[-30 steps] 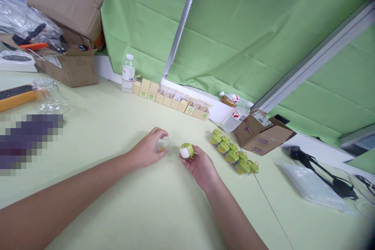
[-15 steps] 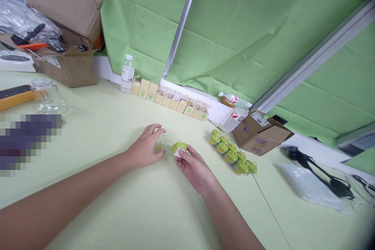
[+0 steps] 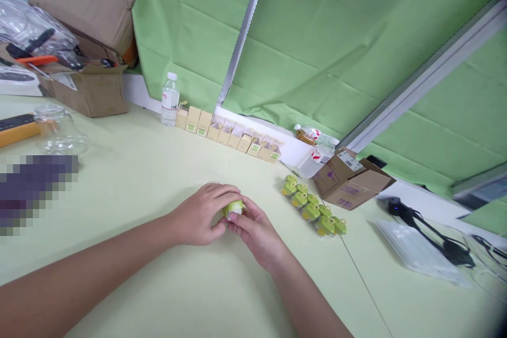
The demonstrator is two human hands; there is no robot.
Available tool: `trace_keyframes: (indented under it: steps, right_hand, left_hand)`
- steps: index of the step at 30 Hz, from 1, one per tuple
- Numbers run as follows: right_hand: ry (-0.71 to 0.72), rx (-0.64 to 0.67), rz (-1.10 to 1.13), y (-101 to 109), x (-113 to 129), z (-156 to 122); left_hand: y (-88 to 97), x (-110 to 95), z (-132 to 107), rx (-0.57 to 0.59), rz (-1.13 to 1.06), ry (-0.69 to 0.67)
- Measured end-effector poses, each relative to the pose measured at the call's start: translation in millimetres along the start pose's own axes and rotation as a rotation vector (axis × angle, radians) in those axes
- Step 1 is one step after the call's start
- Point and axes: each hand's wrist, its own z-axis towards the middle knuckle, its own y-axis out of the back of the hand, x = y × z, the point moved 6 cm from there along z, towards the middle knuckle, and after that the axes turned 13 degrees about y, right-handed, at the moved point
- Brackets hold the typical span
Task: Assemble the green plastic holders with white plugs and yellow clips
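Both of my hands meet above the table around a small lid (image 3: 233, 207), green on top with a white underside. My right hand (image 3: 259, 232) pinches it between thumb and fingers from the right. From the left, my left hand (image 3: 206, 214) curls over it, thumb low and fingertips touching the green part. A small clear container is almost wholly hidden behind my left hand; only a faint edge shows above the knuckles. To the right, several small clear containers with green lids (image 3: 311, 211) and yellow bits inside stand in a double row.
A row of small cream boxes (image 3: 225, 132) lines the wall beside a water bottle (image 3: 170, 99). Cardboard boxes (image 3: 350, 179) stand right and back left. A clear glass jar (image 3: 59, 132) is on the left; a black-cabled device (image 3: 431, 237) and plastic bags (image 3: 415, 253) lie right.
My left hand has moved right, off the small clear container and onto the green lid. My right hand has shifted slightly left and down with the lid, so the hands now meet.
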Motion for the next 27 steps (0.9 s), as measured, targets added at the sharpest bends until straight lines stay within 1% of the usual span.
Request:
trace_keyframes:
  steps: [3, 6, 14, 19, 23, 27]
  right_hand:
    - [0.023, 0.021, -0.013, -2, -2, 0]
    - [0.033, -0.007, -0.039, -2, -4, 1]
    - [0.035, -0.04, 0.0, -6, -5, 0]
    - [0.066, -0.107, 0.015, -7, -9, -1]
    - [0.081, -0.16, 0.002, -7, -12, -1]
    - [0.089, -0.158, -0.003, -8, -12, -1]
  left_hand:
    - [-1.8, -6, 0, 0.042, -0.023, -0.017]
    - [-4.8, -8, 0, 0.078, -0.059, -0.017]
    - [-11.5, -8, -1, 0.086, -0.1, 0.002]
    - [-16.4, -8, -1, 0.096, -0.076, 0.005]
    - [-16.6, -8, -1, 0.095, -0.068, -0.003]
    - [-16.0, -11, -2, 0.101, -0.064, -0.016]
